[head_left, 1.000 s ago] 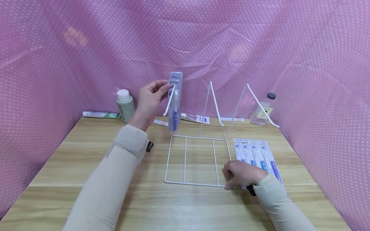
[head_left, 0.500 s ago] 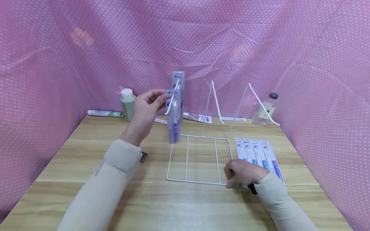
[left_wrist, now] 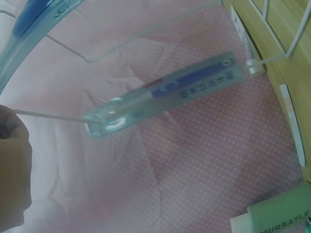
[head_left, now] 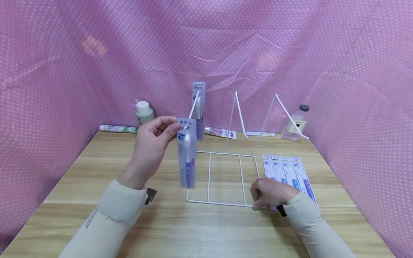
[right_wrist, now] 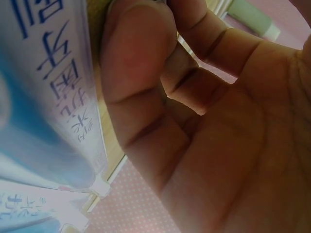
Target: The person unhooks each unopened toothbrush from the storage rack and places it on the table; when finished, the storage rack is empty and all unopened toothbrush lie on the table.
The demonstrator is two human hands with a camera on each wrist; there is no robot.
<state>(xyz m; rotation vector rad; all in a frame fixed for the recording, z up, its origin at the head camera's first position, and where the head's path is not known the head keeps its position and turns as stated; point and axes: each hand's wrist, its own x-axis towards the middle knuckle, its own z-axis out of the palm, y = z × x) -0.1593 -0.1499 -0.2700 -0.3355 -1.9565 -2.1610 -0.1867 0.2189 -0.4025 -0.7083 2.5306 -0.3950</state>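
My left hand pinches the top edge of a packaged toothbrush with a purple handle. It hangs upright at the front end of the left hook of a white wire rack; whether the hook passes through its hole I cannot tell. Further back on that hook hangs another packaged toothbrush, also seen in the left wrist view as a packaged toothbrush. My right hand grips the near right corner of the rack's base, its fingers curled in the right wrist view. The gripped wire itself is mostly hidden.
Several packaged toothbrushes lie in a row to the right of the rack. Along the back stand a green bottle and a clear bottle. Toothpaste tubes lie there too. The rack's middle hook and right hook project forward.
My left hand has drawn the front packaged toothbrush forward and down along the left hook, away from the toothbrush at the back. The right hand has stayed on the rack's corner.
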